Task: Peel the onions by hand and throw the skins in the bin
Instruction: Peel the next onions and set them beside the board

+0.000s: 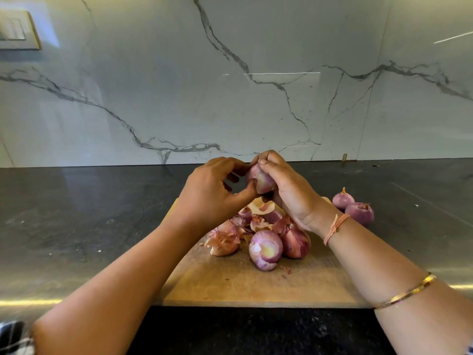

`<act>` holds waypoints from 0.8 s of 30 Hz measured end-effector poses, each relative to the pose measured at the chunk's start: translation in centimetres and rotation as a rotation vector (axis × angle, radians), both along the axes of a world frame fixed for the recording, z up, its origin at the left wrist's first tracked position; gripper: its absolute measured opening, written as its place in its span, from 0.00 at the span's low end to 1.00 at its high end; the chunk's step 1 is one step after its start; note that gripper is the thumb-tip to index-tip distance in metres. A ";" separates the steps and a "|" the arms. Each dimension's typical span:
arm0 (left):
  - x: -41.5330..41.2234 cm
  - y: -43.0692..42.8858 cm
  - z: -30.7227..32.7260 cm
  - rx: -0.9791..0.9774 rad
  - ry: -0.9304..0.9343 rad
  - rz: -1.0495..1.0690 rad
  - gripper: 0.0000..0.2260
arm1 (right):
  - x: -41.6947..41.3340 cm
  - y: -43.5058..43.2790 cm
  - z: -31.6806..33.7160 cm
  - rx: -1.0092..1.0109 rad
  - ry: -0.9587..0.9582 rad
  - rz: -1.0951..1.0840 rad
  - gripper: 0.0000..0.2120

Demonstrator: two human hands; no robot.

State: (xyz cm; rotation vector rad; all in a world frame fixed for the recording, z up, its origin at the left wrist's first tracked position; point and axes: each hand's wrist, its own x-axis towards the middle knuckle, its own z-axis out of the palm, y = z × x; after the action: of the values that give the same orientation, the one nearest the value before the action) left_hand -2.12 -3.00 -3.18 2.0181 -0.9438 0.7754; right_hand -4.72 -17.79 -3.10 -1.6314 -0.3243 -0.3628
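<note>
My right hand point(286, 190) grips a small purple onion point(259, 179) in the air above the wooden cutting board point(230, 283). My left hand point(210, 193) pinches the onion's left side between thumb and fingertips. On the board lie a partly peeled onion point(265, 249), an unpeeled one point(295, 242) beside it, and a heap of loose onion skins point(225, 239). Two peeled onions point(353, 206) rest on the counter to the right of the board. No bin is in view.
The board sits at the front edge of a dark stone counter point(89, 213), backed by a white marble wall point(230, 85). A switch plate point(18, 29) is on the wall at top left. A checked cloth point(12, 339) shows at the bottom left corner.
</note>
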 end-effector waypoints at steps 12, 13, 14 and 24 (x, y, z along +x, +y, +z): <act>-0.3 -0.5 -0.2 0.037 -0.151 0.062 0.19 | -0.4 0.1 -0.1 -0.154 -0.093 -0.019 0.06; -0.2 -0.5 -0.3 0.041 -0.177 0.075 0.18 | -0.4 0.1 -0.1 -0.160 -0.088 -0.023 0.07; -0.2 -0.5 -0.3 0.042 -0.197 0.085 0.17 | -0.3 0.0 -0.1 -0.162 -0.086 -0.024 0.08; 0.6 -0.6 -0.7 -0.099 0.057 0.098 0.09 | 0.1 0.0 -0.2 -0.095 -0.070 0.003 0.06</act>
State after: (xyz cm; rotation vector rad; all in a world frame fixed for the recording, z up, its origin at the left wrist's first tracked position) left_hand -1.51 -3.57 -3.89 2.0014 -0.7642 0.7971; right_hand -4.66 -17.76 -3.35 -1.7139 -0.4019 -0.4081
